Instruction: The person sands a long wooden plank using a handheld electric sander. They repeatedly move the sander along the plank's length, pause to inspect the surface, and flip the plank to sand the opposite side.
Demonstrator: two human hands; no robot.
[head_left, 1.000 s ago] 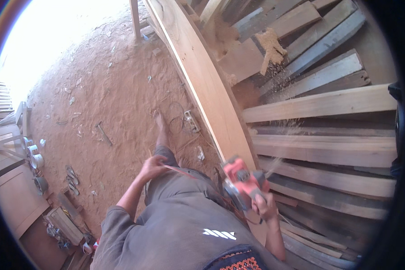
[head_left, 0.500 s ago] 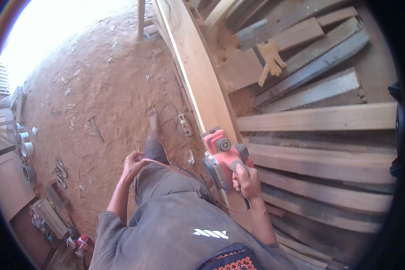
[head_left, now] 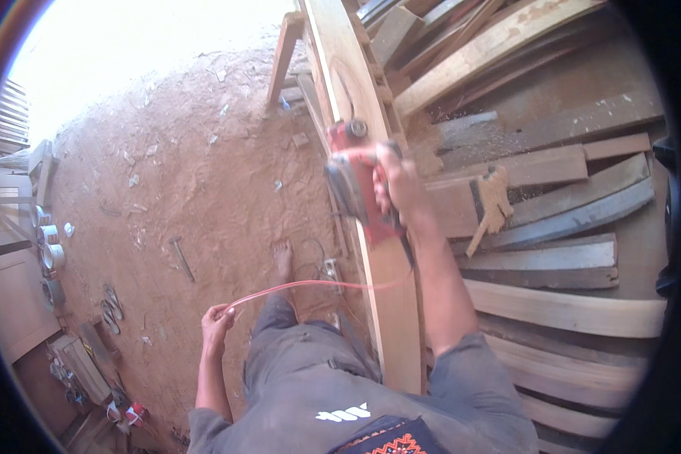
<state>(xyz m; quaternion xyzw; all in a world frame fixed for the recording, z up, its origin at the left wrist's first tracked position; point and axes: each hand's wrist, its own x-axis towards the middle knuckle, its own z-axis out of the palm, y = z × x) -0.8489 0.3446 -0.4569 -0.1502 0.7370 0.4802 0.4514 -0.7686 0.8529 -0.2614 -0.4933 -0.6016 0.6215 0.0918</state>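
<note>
My right hand [head_left: 397, 181] is wrapped round the handle of a red electric hand planer [head_left: 356, 178]. The planer rests on a long light-brown wooden plank [head_left: 392, 314], which runs away from me; both tool and hand are slightly blurred. Out to the left, my left hand [head_left: 218, 318] pinches the planer's reddish power cord [head_left: 310, 284]. Between hand and tool the cord arcs across, over my leg and the plank, and it joins the planer's rear end.
Stacked boards [head_left: 560, 306] and offcuts fill the right side, with a broken piece of wood [head_left: 492, 200] among them. A trestle leg [head_left: 284, 60] stands at the far end. On the dirt floor lie a hammer [head_left: 181, 259], sandals [head_left: 112, 309] and a power strip [head_left: 331, 271].
My right hand has pushed the planer farther along the plank, away from me. My left hand still holds the cord, now stretched in a longer arc. The view has shifted forward.
</note>
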